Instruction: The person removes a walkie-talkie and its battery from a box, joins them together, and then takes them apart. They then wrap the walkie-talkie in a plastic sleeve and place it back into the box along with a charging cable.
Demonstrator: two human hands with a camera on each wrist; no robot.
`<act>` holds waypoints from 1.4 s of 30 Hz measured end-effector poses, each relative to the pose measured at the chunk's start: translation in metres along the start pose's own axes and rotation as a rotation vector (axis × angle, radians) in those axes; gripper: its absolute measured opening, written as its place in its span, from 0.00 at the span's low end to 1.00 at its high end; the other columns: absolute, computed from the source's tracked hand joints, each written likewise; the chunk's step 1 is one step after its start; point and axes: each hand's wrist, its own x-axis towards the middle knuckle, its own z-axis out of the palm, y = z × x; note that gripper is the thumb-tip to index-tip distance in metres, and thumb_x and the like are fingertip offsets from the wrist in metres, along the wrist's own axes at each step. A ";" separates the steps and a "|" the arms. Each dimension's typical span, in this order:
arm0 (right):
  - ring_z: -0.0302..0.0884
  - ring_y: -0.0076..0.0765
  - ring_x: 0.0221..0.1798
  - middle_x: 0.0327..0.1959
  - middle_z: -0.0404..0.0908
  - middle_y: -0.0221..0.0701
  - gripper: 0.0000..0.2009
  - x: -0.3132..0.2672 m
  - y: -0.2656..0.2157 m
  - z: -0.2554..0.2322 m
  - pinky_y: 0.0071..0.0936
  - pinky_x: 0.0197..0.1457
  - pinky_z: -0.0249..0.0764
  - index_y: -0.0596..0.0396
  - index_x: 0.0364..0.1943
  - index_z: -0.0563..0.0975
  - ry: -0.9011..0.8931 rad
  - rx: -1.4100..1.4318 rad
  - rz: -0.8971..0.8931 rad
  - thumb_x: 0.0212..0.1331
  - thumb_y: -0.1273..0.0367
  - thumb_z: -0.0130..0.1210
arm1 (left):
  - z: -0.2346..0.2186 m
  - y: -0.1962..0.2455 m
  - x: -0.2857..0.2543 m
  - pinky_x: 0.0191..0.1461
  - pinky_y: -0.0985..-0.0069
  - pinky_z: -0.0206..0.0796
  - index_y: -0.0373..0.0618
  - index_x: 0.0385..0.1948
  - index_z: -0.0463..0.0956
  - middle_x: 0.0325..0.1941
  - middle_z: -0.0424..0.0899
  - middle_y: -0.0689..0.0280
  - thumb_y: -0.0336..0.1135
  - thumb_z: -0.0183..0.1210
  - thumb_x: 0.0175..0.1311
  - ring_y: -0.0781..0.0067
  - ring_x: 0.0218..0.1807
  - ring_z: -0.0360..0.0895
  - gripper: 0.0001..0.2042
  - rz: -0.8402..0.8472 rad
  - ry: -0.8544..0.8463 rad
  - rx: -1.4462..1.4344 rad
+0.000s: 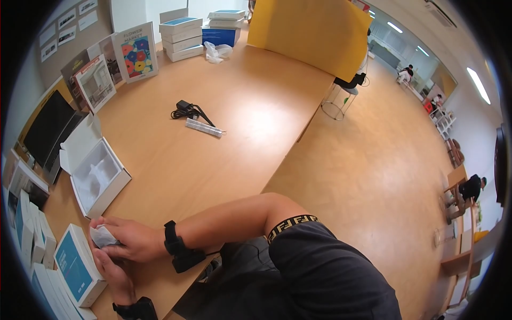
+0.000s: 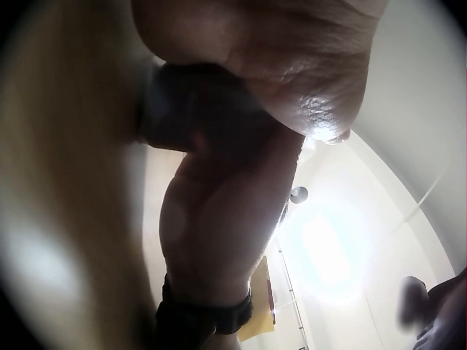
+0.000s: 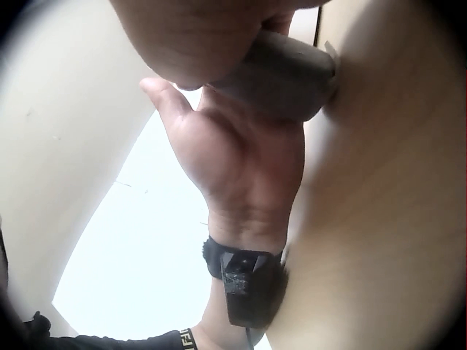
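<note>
In the head view both hands meet low on the left of the table, at a small white-wrapped cylindrical piece (image 1: 104,236). My right hand (image 1: 136,241) holds it from the right, with fingers round its far side. Below, my left hand (image 1: 114,277) grips its near side. In the right wrist view the piece looks like a grey cylinder (image 3: 288,76) lying across the hands, and it shows dark in the left wrist view (image 2: 204,109). Its exact kind I cannot tell. Fingers of both hands hide much of it.
An open white box (image 1: 98,176) lies just beyond the hands. A blue-and-white box (image 1: 77,264) stands left of them, among several similar boxes. A black cable with adapter (image 1: 186,110) and a clear segmented strip (image 1: 204,128) lie mid-table. The table's edge (image 1: 282,162) runs on the right.
</note>
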 end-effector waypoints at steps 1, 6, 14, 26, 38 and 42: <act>0.66 0.56 0.66 0.64 0.68 0.47 0.20 0.001 -0.003 0.002 0.39 0.69 0.66 0.58 0.60 0.71 0.024 0.012 0.010 0.67 0.65 0.57 | -0.002 -0.001 0.000 0.77 0.64 0.50 0.41 0.73 0.53 0.74 0.61 0.56 0.57 0.37 0.79 0.59 0.74 0.60 0.32 0.030 -0.040 -0.039; 0.67 0.56 0.65 0.60 0.72 0.48 0.15 0.011 -0.011 0.005 0.40 0.67 0.67 0.59 0.55 0.75 0.022 0.072 -0.019 0.68 0.67 0.54 | -0.003 0.002 0.003 0.77 0.64 0.49 0.40 0.73 0.53 0.74 0.61 0.56 0.61 0.41 0.76 0.59 0.74 0.60 0.36 0.037 -0.019 0.080; 0.75 0.21 0.45 0.43 0.82 0.28 0.14 0.023 -0.029 0.005 0.25 0.50 0.75 0.59 0.49 0.79 0.117 0.286 0.283 0.75 0.62 0.50 | -0.007 0.001 -0.004 0.76 0.67 0.50 0.36 0.72 0.51 0.70 0.63 0.57 0.68 0.51 0.68 0.62 0.72 0.60 0.45 0.019 0.028 0.294; 0.77 0.23 0.43 0.42 0.84 0.29 0.14 0.023 -0.036 -0.038 0.26 0.48 0.76 0.59 0.55 0.78 -0.022 0.090 0.339 0.72 0.66 0.55 | 0.011 0.014 -0.001 0.63 0.72 0.66 0.40 0.68 0.61 0.60 0.75 0.64 0.38 0.62 0.67 0.72 0.59 0.73 0.30 -0.164 0.020 0.206; 0.68 0.55 0.68 0.66 0.68 0.49 0.31 -0.016 0.019 -0.275 0.41 0.68 0.69 0.54 0.65 0.70 0.297 -1.327 0.308 0.56 0.64 0.67 | 0.013 0.014 0.001 0.49 0.74 0.70 0.38 0.52 0.75 0.41 0.83 0.66 0.44 0.64 0.67 0.77 0.42 0.76 0.20 -0.142 0.044 0.181; 0.62 0.54 0.73 0.70 0.64 0.50 0.42 -0.024 0.022 -0.300 0.41 0.72 0.65 0.53 0.72 0.61 0.240 -1.196 0.663 0.54 0.59 0.68 | 0.013 0.011 0.001 0.48 0.75 0.71 0.39 0.51 0.76 0.40 0.83 0.66 0.45 0.64 0.67 0.77 0.40 0.76 0.20 -0.138 0.040 0.179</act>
